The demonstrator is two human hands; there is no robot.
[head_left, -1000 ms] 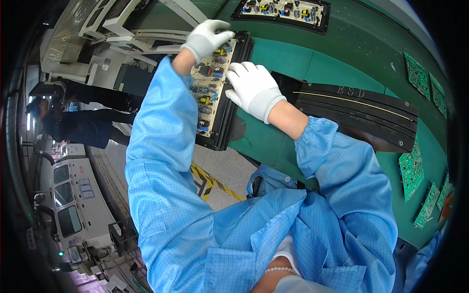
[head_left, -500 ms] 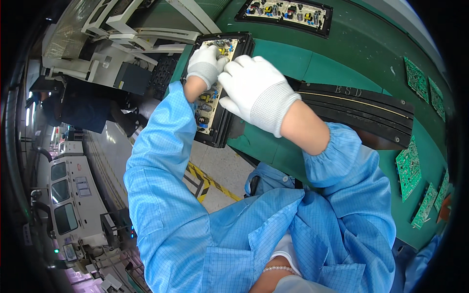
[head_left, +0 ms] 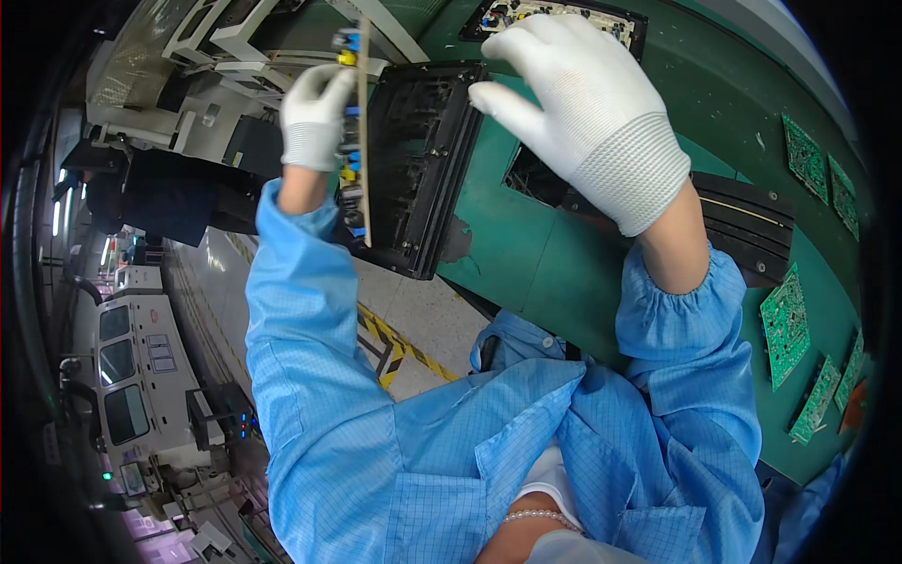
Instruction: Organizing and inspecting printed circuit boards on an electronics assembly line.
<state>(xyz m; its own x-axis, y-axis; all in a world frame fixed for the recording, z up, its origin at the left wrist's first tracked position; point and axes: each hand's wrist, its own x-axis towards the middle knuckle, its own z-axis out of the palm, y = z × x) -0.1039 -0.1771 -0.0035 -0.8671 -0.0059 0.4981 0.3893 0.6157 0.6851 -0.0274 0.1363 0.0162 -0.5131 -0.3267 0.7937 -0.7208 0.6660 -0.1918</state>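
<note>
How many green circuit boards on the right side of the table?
5. Upper right, left to right: first board, second board. Lower right, left to right: third board, fourth board, fifth board. More may be hidden past the dark fisheye rim.

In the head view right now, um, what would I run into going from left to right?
White machine with dark windows → left gloved hand → circuit board seen edge-on → black tray → right gloved hand → green circuit boards.
</note>
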